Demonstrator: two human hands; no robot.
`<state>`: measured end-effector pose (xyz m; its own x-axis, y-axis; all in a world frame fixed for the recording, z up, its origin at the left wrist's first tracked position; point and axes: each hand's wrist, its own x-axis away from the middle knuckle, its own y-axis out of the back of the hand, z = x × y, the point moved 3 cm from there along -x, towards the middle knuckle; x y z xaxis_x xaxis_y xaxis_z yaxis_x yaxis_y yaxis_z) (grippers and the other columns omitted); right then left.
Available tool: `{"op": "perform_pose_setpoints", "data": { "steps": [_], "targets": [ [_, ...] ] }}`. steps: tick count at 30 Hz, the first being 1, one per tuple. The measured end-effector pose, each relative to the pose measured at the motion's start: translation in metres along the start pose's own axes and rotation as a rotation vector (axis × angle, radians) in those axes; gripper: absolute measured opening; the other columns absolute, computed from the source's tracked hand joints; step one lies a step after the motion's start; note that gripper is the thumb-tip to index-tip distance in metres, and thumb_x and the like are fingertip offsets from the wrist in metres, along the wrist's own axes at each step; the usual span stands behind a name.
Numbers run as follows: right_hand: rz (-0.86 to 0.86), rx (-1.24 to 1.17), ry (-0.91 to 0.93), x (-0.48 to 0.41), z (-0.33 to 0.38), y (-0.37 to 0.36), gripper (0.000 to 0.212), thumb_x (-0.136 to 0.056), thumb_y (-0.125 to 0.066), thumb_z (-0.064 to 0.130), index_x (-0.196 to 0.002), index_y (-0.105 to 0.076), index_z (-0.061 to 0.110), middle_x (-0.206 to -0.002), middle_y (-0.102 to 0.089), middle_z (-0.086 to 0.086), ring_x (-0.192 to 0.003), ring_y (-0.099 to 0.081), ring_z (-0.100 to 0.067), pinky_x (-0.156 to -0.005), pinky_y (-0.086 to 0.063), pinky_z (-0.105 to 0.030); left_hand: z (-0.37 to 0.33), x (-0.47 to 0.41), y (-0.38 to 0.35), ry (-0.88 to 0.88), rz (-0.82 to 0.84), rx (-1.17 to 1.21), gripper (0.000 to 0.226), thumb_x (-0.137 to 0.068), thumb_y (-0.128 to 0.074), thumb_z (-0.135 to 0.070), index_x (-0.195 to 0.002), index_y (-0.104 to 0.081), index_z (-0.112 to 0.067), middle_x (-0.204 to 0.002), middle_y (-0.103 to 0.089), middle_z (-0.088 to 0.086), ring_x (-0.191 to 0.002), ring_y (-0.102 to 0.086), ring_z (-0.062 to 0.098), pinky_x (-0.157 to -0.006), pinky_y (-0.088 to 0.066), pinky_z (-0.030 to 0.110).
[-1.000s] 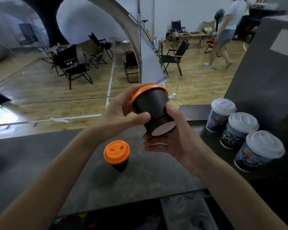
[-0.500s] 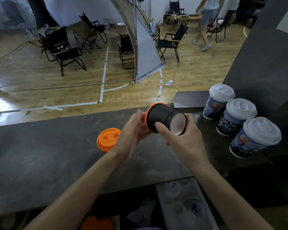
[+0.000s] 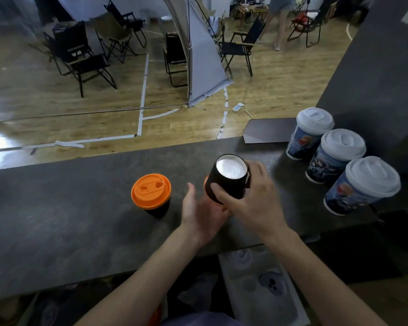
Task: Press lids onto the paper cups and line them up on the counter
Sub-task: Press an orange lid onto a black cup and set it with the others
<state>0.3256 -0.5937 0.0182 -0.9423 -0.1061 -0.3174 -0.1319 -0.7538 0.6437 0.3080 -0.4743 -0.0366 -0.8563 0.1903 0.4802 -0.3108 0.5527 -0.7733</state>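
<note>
My right hand (image 3: 250, 203) grips a black paper cup (image 3: 226, 184) held upside down, its white base facing up and its orange lid pointing down into my left palm. My left hand (image 3: 200, 212) lies flat and cupped under that lid, fingers spread, pressing against it. Only a sliver of the orange lid shows at the cup's lower left. A second black cup with an orange lid (image 3: 151, 191) stands upright on the dark counter (image 3: 68, 208), just left of my left hand. Three blue printed cups with white lids (image 3: 337, 158) stand in a diagonal row at the right.
The counter's far edge drops to a wooden floor with folding chairs (image 3: 80, 57) and a person (image 3: 278, 22) walking at the back. A dark slab (image 3: 269, 130) lies behind the white-lidded cups; a grey wall (image 3: 375, 78) rises at the right. A tray (image 3: 259, 285) sits below the counter's near edge.
The cup has been turned from lying sideways to fully upside down and lowered toward the counter. My left hand has shifted under the lid. The view has tipped further down.
</note>
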Motion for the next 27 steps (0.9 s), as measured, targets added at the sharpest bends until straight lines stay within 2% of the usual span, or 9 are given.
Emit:
{"op": "perform_pose_setpoints", "data": {
  "steps": [3,6,9,11,14,16,19,23,27],
  "targets": [
    [0.079,0.000,-0.030,-0.004,-0.001,0.001,0.076,-0.066,-0.060,0.078,-0.119,-0.058,0.024,-0.107,-0.055,0.008,-0.095,-0.056,-0.010,-0.079,-0.044,-0.025,-0.001,-0.005,-0.002,0.002,-0.008,0.020,0.088,-0.100,-0.018,-0.071,-0.121,-0.066,0.000,-0.119,-0.071,0.026,-0.097,-0.075,0.038,-0.096,-0.047,0.047],
    [0.018,-0.162,-0.056,-0.008,-0.005,0.004,0.069,-0.069,-0.071,0.069,-0.119,-0.059,0.023,-0.108,-0.059,0.008,-0.094,-0.057,-0.003,-0.077,-0.047,-0.017,-0.005,-0.008,-0.008,0.000,0.018,0.032,0.089,-0.099,-0.020,-0.073,-0.126,-0.064,-0.001,-0.128,-0.066,0.028,-0.110,-0.070,0.042,-0.108,-0.043,0.051],
    [0.107,-0.132,-0.055,-0.010,-0.010,0.000,0.062,-0.071,-0.081,0.058,-0.117,-0.057,0.026,-0.106,-0.060,0.011,-0.092,-0.056,-0.001,-0.076,-0.046,-0.010,-0.011,-0.009,-0.013,0.014,-0.015,-0.012,0.081,-0.100,-0.029,-0.069,-0.124,-0.067,-0.001,-0.125,-0.069,0.024,-0.103,-0.073,0.039,-0.098,-0.049,0.048],
    [0.130,-0.176,-0.097,-0.012,-0.017,0.000,0.056,-0.070,-0.088,0.048,-0.111,-0.056,0.028,-0.104,-0.063,0.010,-0.091,-0.059,0.000,-0.074,-0.046,-0.009,-0.018,-0.011,-0.018,-0.038,-0.039,-0.126,0.066,-0.100,-0.045,-0.059,-0.122,-0.068,-0.002,-0.124,-0.070,0.020,-0.102,-0.073,0.035,-0.095,-0.053,0.046],
    [0.201,-0.217,-0.101,-0.014,-0.028,0.002,0.060,-0.069,-0.091,0.038,-0.114,-0.054,0.027,-0.106,-0.061,0.012,-0.094,-0.059,0.004,-0.074,-0.045,-0.008,-0.034,-0.018,-0.022,-0.313,-0.160,-0.416,0.047,-0.089,-0.070,-0.045,-0.121,-0.067,-0.010,-0.120,-0.069,0.013,-0.107,-0.068,0.026,-0.098,-0.054,0.041],
    [0.238,-0.222,-0.112,-0.016,-0.035,0.001,0.066,-0.070,-0.092,0.033,-0.121,-0.050,0.027,-0.112,-0.059,0.012,-0.098,-0.060,0.002,-0.076,-0.049,-0.010,-0.043,-0.018,-0.031,-0.522,-0.137,-0.758,0.054,-0.082,-0.077,-0.044,-0.128,-0.062,-0.021,-0.124,-0.066,-0.002,-0.112,-0.065,0.012,-0.095,-0.056,0.028],
    [0.193,-0.240,-0.137,-0.026,-0.049,-0.006,0.073,-0.068,-0.094,0.029,-0.125,-0.047,0.034,-0.118,-0.061,0.010,-0.107,-0.059,-0.004,-0.084,-0.050,-0.016,-0.046,-0.024,-0.044,-0.591,-0.031,-1.067,0.072,-0.076,-0.085,-0.044,-0.138,-0.049,-0.034,-0.132,-0.054,-0.016,-0.118,-0.056,0.000,-0.096,-0.052,0.021],
    [0.143,-0.236,-0.167,-0.046,-0.064,-0.024,0.080,-0.068,-0.094,0.027,-0.135,-0.050,0.022,-0.121,-0.059,0.005,-0.108,-0.058,-0.010,-0.084,-0.045,-0.015,-0.047,-0.041,-0.056,-0.687,-0.065,-1.304,0.076,-0.081,-0.083,-0.043,-0.143,-0.042,-0.032,-0.138,-0.045,-0.011,-0.122,-0.049,0.003,-0.097,-0.042,0.015],
    [0.030,-0.212,-0.257,-0.074,-0.083,-0.037,0.079,-0.066,-0.095,0.026,-0.133,-0.056,0.012,-0.123,-0.058,-0.007,-0.110,-0.060,-0.019,-0.091,-0.051,-0.033,-0.056,-0.049,-0.064,-0.743,-0.149,-1.340,0.063,-0.088,-0.078,-0.038,-0.141,-0.046,-0.022,-0.135,-0.046,-0.008,-0.123,-0.046,0.004,-0.096,-0.036,0.013]
  ]
}}
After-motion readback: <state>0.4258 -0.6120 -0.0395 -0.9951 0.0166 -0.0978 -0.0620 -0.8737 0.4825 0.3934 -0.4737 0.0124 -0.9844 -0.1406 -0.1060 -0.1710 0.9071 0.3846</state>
